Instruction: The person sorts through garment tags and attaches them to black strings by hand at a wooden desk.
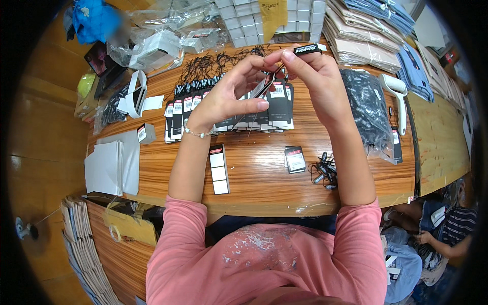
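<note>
Both my hands are raised over the table. A few hang tags [261, 88], seen nearly edge-on, sit between the thumb and fingers of my left hand [223, 99]. My right hand [323, 81] pinches a thin black tag string, whose black plastic end piece [306, 49] with white lettering sticks out above the fingers. The string runs down toward the tags' top; whether it passes through them I cannot tell. Beneath my hands lie rows of black-and-white hang tags [278, 111] with red tops, many with black strings [201, 68] spread behind them.
Near the front edge lie a white label strip [219, 170], a small tag stack [295, 160] and loose black strings [325, 170]. Right are a bag of string pieces [362, 109] and a lint roller [399, 101]. Folded garments [361, 35] and white boxes [239, 23] stand behind. Another person [452, 229] sits lower right.
</note>
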Demonstrator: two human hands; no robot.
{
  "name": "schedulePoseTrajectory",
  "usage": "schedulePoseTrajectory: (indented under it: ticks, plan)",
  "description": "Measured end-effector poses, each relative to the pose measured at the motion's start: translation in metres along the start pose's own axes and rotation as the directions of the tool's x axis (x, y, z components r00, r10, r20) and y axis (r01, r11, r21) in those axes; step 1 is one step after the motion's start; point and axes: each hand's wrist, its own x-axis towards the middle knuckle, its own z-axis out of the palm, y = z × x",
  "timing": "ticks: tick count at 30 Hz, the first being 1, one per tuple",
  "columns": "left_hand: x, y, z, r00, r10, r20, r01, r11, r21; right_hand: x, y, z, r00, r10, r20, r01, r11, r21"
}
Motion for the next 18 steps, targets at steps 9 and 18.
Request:
schedulePoseTrajectory:
  ticks: [9,18]
  plan:
    - [0.0,-0.006,0.001,0.999,0.037,0.009,-0.037,0.999,0.005,0.001,0.003,0.003,0.996,0.071,-0.048,-0.059,0.974,0.217]
    - [0.003,-0.007,-0.003,0.995,-0.084,-0.051,0.087,0.994,0.067,0.012,0.021,-0.012,0.99,0.083,-0.111,-0.033,0.918,0.396]
